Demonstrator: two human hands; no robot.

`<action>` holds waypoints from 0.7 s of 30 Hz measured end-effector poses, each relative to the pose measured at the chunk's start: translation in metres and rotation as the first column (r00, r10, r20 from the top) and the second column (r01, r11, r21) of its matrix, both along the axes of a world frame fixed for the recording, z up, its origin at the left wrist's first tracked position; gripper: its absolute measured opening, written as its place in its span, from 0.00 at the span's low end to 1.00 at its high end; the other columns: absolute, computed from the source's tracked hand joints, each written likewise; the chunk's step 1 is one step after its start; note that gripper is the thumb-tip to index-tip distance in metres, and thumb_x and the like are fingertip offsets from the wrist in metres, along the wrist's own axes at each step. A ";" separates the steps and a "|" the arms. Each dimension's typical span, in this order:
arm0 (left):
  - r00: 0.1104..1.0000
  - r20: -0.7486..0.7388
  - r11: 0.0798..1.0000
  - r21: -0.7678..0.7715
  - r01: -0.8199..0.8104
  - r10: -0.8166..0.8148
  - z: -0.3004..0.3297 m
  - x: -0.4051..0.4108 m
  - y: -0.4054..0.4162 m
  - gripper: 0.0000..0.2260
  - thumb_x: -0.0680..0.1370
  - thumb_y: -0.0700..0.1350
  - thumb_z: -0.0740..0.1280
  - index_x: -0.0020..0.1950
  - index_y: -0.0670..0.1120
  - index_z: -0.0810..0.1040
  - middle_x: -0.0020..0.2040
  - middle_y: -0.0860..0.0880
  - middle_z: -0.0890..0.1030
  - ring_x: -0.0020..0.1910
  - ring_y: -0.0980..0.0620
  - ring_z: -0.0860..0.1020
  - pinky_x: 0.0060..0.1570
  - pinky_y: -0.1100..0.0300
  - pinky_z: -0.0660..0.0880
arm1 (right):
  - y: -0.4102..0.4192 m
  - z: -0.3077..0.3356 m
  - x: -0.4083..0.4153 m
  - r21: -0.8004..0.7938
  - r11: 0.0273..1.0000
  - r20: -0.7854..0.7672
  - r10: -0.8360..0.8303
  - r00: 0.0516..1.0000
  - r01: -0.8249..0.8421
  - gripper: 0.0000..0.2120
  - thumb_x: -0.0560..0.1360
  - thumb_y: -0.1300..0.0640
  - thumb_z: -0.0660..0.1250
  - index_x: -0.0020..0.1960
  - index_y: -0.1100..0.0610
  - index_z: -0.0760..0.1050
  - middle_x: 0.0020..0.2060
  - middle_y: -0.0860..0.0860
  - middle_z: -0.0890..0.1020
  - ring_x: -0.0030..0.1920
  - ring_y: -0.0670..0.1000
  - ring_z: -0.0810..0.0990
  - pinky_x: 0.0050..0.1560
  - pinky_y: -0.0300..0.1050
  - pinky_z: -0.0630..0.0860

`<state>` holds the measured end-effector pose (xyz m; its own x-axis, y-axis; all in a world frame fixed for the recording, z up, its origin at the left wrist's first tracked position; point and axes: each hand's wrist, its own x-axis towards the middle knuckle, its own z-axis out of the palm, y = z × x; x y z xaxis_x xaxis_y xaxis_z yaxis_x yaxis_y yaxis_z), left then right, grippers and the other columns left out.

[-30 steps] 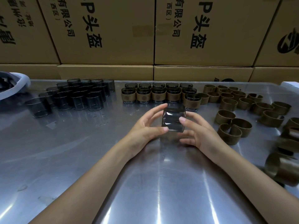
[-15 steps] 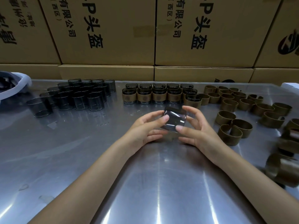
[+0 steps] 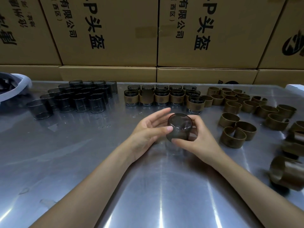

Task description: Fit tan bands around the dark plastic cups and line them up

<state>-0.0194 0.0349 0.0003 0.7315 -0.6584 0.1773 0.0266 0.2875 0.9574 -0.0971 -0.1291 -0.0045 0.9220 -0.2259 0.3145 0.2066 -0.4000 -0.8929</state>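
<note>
Cups and bands cover the far half of a metal table, sorted into three groups so the work runs left to right. Behind the table stands a wall of cardboard boxes with printed characters. At far left sits a cluster of bare dark cups, apparently the supply. In the middle, finished cups wearing tan bands stand in tidy rows, showing where each completed piece goes. To the right lie loose tan bands, curled open and scattered within easy reach of the right side.

Near the table's centre, in front of the finished rows, both hands hold one bare dark cup above the surface, tilted so one round end faces the camera; which end it is, rim or base, is hard to tell through the smoky plastic. It wears no band yet, so the fitting step likely comes next.

Left hand: palm turned inward, fingers nearly straight and spread behind the cup, thumb pressing its near side. Right hand: fingers and thumb curled round the cup's right side, gripping it. Both forearms reach in from the bottom edge.
</note>
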 end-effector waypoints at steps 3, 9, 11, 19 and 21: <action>0.995 0.097 0.997 0.069 -0.039 0.032 -0.001 -0.002 -0.002 0.26 0.69 0.35 0.74 0.66 0.48 0.75 0.63 0.47 0.80 0.64 0.53 0.77 0.65 0.57 0.73 | 0.000 -0.001 -0.001 -0.215 0.972 0.028 -0.092 0.995 0.096 0.27 0.62 0.54 0.80 0.56 0.47 0.71 0.51 0.40 0.78 0.52 0.39 0.77 0.50 0.31 0.72; 0.964 0.261 0.968 0.219 -0.120 0.061 -0.001 -0.007 -0.006 0.25 0.72 0.36 0.73 0.67 0.51 0.74 0.63 0.50 0.79 0.60 0.58 0.78 0.57 0.67 0.74 | -0.002 -0.003 0.001 -0.323 0.941 -0.074 -0.129 0.989 0.098 0.26 0.65 0.49 0.77 0.58 0.48 0.70 0.53 0.46 0.79 0.56 0.47 0.77 0.53 0.42 0.75; 0.974 0.211 0.970 0.206 -0.125 0.081 0.002 -0.009 -0.007 0.24 0.72 0.46 0.74 0.67 0.53 0.74 0.64 0.52 0.78 0.62 0.58 0.78 0.59 0.65 0.74 | -0.002 -0.003 0.001 -0.395 0.915 -0.112 -0.132 0.985 0.078 0.31 0.67 0.48 0.76 0.65 0.50 0.67 0.58 0.46 0.74 0.64 0.50 0.70 0.62 0.45 0.70; 0.952 -0.224 0.977 0.067 -0.200 0.210 0.011 0.001 -0.001 0.19 0.79 0.58 0.58 0.65 0.53 0.76 0.62 0.53 0.81 0.63 0.52 0.76 0.67 0.50 0.67 | -0.015 0.013 -0.013 -0.459 0.789 0.285 -0.305 0.909 0.409 0.25 0.70 0.50 0.64 0.67 0.53 0.69 0.57 0.46 0.71 0.60 0.48 0.64 0.56 0.38 0.63; 0.953 -0.214 0.977 0.078 -0.200 0.212 0.011 0.002 -0.001 0.19 0.80 0.59 0.56 0.64 0.52 0.77 0.60 0.52 0.82 0.62 0.52 0.77 0.66 0.51 0.68 | -0.022 0.013 -0.013 -0.628 0.546 0.316 -0.471 0.823 0.554 0.24 0.73 0.50 0.66 0.67 0.56 0.69 0.58 0.53 0.73 0.58 0.56 0.68 0.55 0.49 0.66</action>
